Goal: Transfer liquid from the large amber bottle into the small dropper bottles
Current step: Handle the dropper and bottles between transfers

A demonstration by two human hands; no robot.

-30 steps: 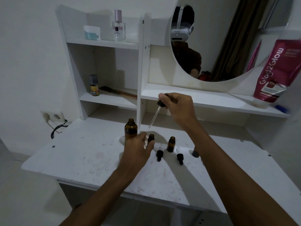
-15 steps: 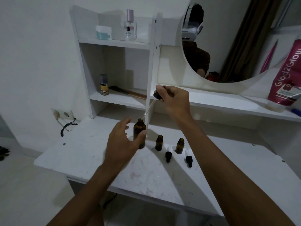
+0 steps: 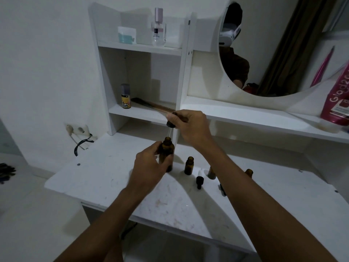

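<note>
The large amber bottle [image 3: 167,152] stands uncapped on the white desk [image 3: 105,178]. My left hand [image 3: 149,163] grips its body from the left. My right hand [image 3: 190,127] pinches the black bulb of a glass dropper [image 3: 170,127], whose pipette points down into the bottle's neck. A small amber dropper bottle [image 3: 189,165] stands open just right of the large one. A second small bottle [image 3: 211,172] is partly hidden behind my right forearm, and the top of a third [image 3: 249,172] shows beyond it. A loose dropper cap [image 3: 199,179] lies in front of them.
A shelf unit holds a spray can [image 3: 126,96], a comb [image 3: 153,107], a perfume bottle [image 3: 158,27] and a jar [image 3: 127,35]. A round mirror [image 3: 273,46] hangs at right, with a pink tube [image 3: 338,103] beneath it. A wall socket [image 3: 77,129] and cable sit left.
My left hand left the small bottle and closed round the large amber bottle. My right hand brought the dropper left and down until its tip entered the bottle's neck.
</note>
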